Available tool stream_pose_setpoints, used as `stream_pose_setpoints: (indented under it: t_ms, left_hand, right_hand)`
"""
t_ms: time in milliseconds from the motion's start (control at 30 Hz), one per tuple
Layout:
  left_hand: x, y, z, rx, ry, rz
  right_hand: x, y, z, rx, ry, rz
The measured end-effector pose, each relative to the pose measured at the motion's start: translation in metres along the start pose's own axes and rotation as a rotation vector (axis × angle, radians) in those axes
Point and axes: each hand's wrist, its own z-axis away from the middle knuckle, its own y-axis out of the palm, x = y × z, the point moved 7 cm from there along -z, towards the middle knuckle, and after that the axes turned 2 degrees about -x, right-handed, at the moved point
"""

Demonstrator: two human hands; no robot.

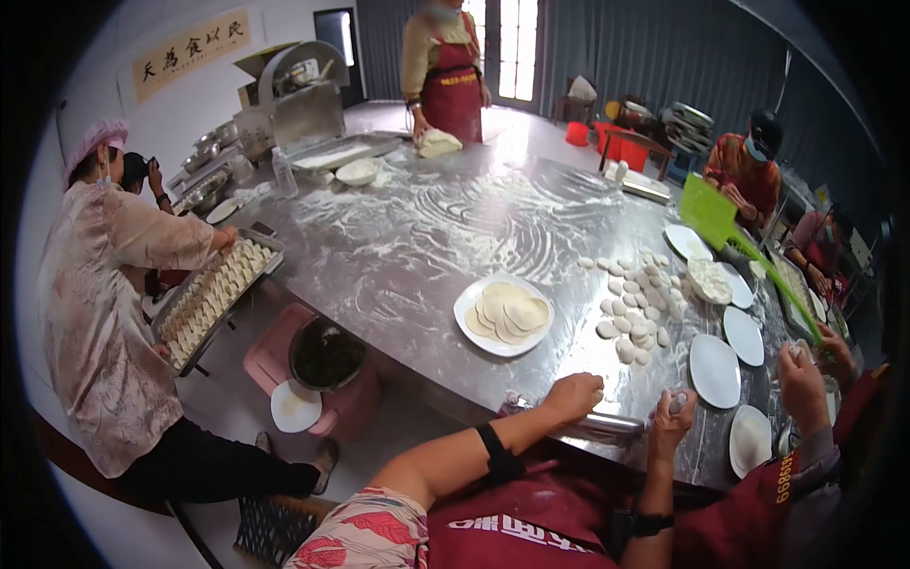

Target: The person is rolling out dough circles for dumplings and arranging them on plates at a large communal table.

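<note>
My left hand [573, 396] is closed at the near table edge, fingers curled, with a small pale bit of dough at the fingertips. My right hand [669, 427] makes a fist to the right of it, around a small greyish-white thing that I cannot make out. Between the two hands lies a shiny metal cylinder [609, 426] along the edge. Just beyond them, many small dough discs [627, 323] are scattered over flour. To their left, a white plate [464, 323] carries a pile of thin round wrappers [509, 313].
White plates [715, 371] and a bowl of flour [710, 282] stand at right, beside another person's hands [804, 384] and a green-handled tool [709, 211]. At left a person holds a tray of dumplings [214, 296]. Across the table another person touches dough [439, 144]. A pink bin [343, 417] stands below.
</note>
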Motion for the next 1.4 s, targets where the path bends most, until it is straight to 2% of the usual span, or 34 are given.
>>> stream_pose_setpoints:
  t_ms: [33, 67, 100, 133, 167, 200, 267, 333, 567, 700, 833, 933, 967, 1067, 1100, 1133, 1200, 1300, 1333, 1400]
  left_hand:
    - [0.004, 0.000, -0.002, -0.027, 0.012, 0.010]
    - [0.008, 0.007, -0.003, -0.039, 0.024, 0.030]
    - [0.010, 0.006, -0.004, -0.035, -0.006, 0.070]
    - [0.013, 0.006, -0.006, 0.023, -0.105, 0.136]
    - [0.018, 0.010, -0.010, 0.060, -0.111, 0.162]
    - [0.038, 0.025, -0.020, 0.079, -0.061, 0.081]
    - [0.019, 0.003, -0.021, 0.133, -0.087, 0.153]
    - [0.023, 0.006, -0.020, 0.205, -0.182, 0.283]
    - [0.013, 0.003, -0.029, 0.301, -0.171, 0.073]
    - [0.005, 0.007, -0.034, 0.405, -0.128, 0.006]
    - [-0.010, 0.015, -0.038, 0.400, -0.065, -0.005]
    - [-0.008, 0.009, -0.038, 0.353, -0.008, -0.072]
    - [-0.002, 0.008, -0.037, 0.369, -0.051, -0.065]
    - [0.018, 0.016, -0.031, 0.428, -0.175, 0.167]
    - [0.004, 0.009, -0.031, 0.421, -0.077, 0.065]
    - [0.000, 0.009, -0.032, 0.410, -0.069, 0.019]
    - [-0.008, 0.010, -0.038, 0.378, -0.047, -0.070]
    - [-0.011, 0.017, -0.042, 0.461, 0.018, -0.082]
    - [-0.011, 0.017, -0.042, 0.483, 0.039, -0.067]
    - [-0.001, 0.012, -0.041, 0.438, -0.050, 0.057]
  right_hand:
    - [-0.003, -0.002, 0.000, 0.005, 0.027, -0.006]
    - [0.002, -0.004, -0.001, -0.010, -0.091, 0.063]
    - [-0.030, -0.011, -0.006, -0.020, -0.318, 0.250]
    - [-0.013, -0.007, -0.003, 0.046, -0.102, 0.096]
    - [-0.007, -0.006, 0.000, 0.083, 0.060, -0.026]
    - [-0.028, -0.012, -0.002, 0.088, -0.054, 0.087]
    - [0.007, -0.009, 0.005, 0.140, 0.004, -0.009]
    - [0.007, -0.015, 0.011, 0.149, 0.015, -0.009]
    - [0.009, -0.006, -0.001, 0.119, 0.027, 0.076]
    - [-0.018, 0.013, -0.025, 0.099, -0.039, 0.077]
    - [-0.018, 0.025, -0.036, 0.163, -0.046, 0.111]
    - [-0.001, 0.006, -0.018, 0.119, 0.007, 0.121]
    - [-0.006, -0.001, -0.009, 0.121, 0.074, 0.072]
    - [-0.001, -0.006, -0.003, 0.110, 0.052, 0.064]
    - [-0.006, 0.001, -0.011, 0.131, 0.067, 0.061]
    - [-0.013, 0.010, -0.022, 0.143, -0.028, 0.116]
    - [-0.014, 0.029, -0.038, 0.167, -0.035, 0.132]
    - [-0.012, 0.027, -0.037, 0.181, -0.050, 0.153]
    - [-0.011, 0.017, -0.028, 0.182, 0.001, 0.125]
    - [-0.005, -0.005, -0.005, 0.187, 0.107, 0.068]
